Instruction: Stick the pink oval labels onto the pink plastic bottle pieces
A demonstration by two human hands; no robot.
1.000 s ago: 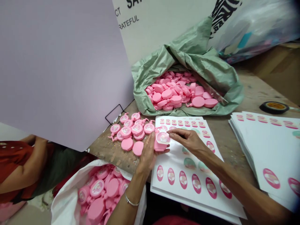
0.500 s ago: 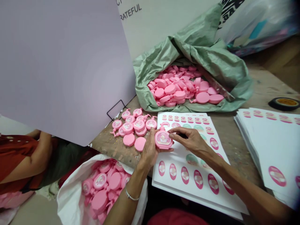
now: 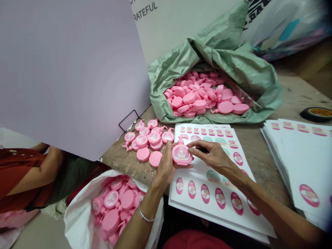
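Observation:
A small pink toy pump bottle with a label on its front is gripped in my left hand, thumb along its left edge and fingers behind it. The bottle is upright, its curved spout pointing up. My right hand pinches at the right edge of the label, thumb and forefinger touching the bottle; a dark thing shows partly under its fingers, too hidden to name. Below both hands lies a stack of sticker sheets with pink oval and green labels. Left of my hands is a pile of labelled pink bottles.
Behind stands a green sack of plain pink bottles. A white sack at lower left holds more bottles. Another sheet stack and a tape roll lie right. A pale panel rises at left, beside another person's arm.
My hands and the pink bottle keep nearly the same pose, with the right fingertips still at the label's edge. The whole view has shifted very slightly.

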